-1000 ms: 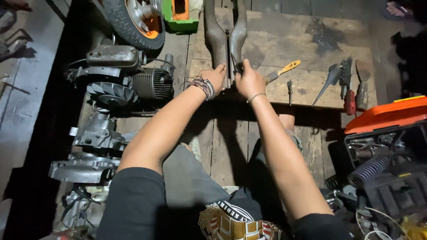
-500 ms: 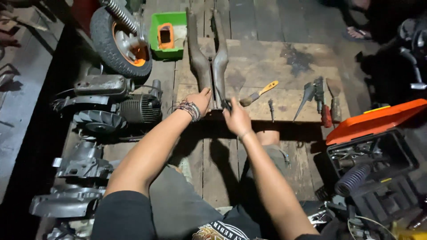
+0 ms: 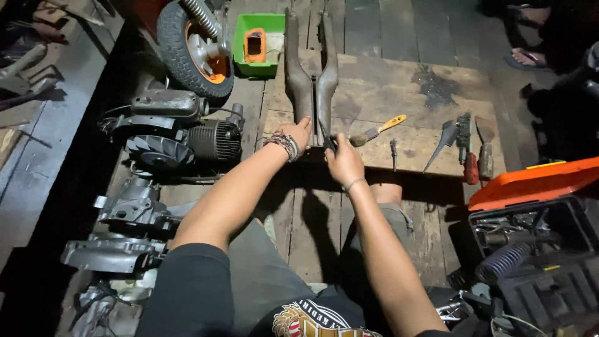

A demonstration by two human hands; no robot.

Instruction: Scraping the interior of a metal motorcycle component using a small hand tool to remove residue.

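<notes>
The forked metal frame (image 3: pixel 312 75) lies on the wooden board (image 3: pixel 399 93). The left hand (image 3: pixel 298 132) rests open against its near end. The right hand (image 3: pixel 343 161) is closed on a thin dark tool (image 3: pixel 327 136). A yellow-handled brush (image 3: pixel 377 130) lies just beside it; an engine (image 3: pixel 187 140) sits left.

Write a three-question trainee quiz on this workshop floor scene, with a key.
1. True or false: the left hand rests on the forked metal part.
2. What colour is the handle of the brush on the board?
3. The green tray sits beside: A) the wheel, B) the orange case, C) the pliers.

Key: 1 true; 2 yellow; 3 A.
</notes>
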